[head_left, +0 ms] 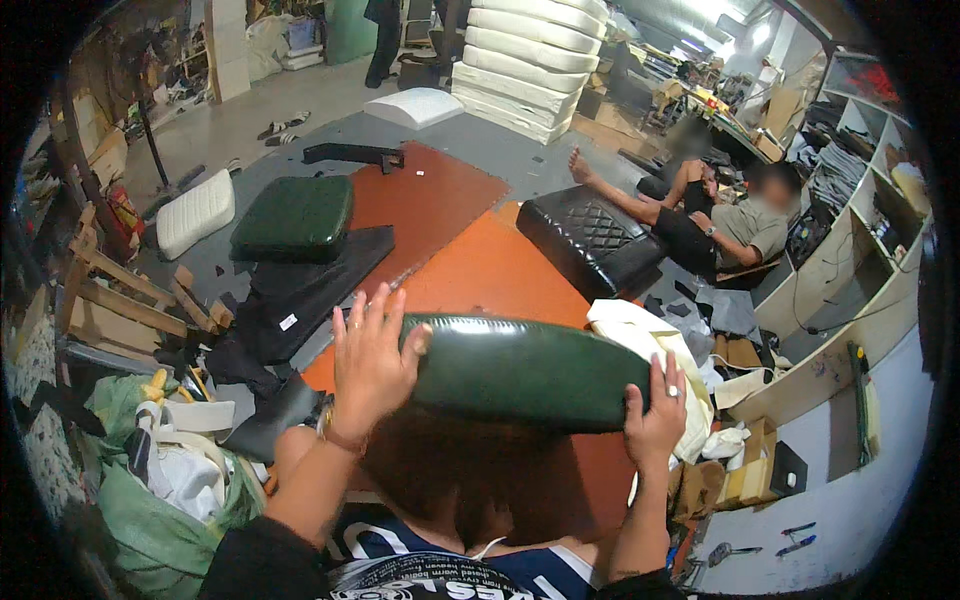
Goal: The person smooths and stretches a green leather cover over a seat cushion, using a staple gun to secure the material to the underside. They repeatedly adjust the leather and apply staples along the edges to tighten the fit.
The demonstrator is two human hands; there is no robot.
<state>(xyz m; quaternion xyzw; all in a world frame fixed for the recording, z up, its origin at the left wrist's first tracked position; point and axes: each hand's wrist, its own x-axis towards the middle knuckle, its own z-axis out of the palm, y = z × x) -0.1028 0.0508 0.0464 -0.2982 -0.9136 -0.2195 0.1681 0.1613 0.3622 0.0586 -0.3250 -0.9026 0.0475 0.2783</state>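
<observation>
A dark green seat cushion (525,372) with a stitched upper edge stands tilted up in front of me, between my two hands. My left hand (375,362) presses against its left end, with fingers raised and spread and the thumb at the cushion's edge. At the right end, my right hand (657,412), with a ring on one finger, grips the corner, thumb on the near face and fingers along the end. The cushion's far side and its lower edge are hidden or in shadow.
Beyond lie another green cushion (295,218), a white quilted cushion (197,213) and a black quilted cushion (585,240). A seated person (745,230) is at the right, beside shelves (850,290). White foam blocks (528,65) are stacked behind. A green sack (160,530) stands left.
</observation>
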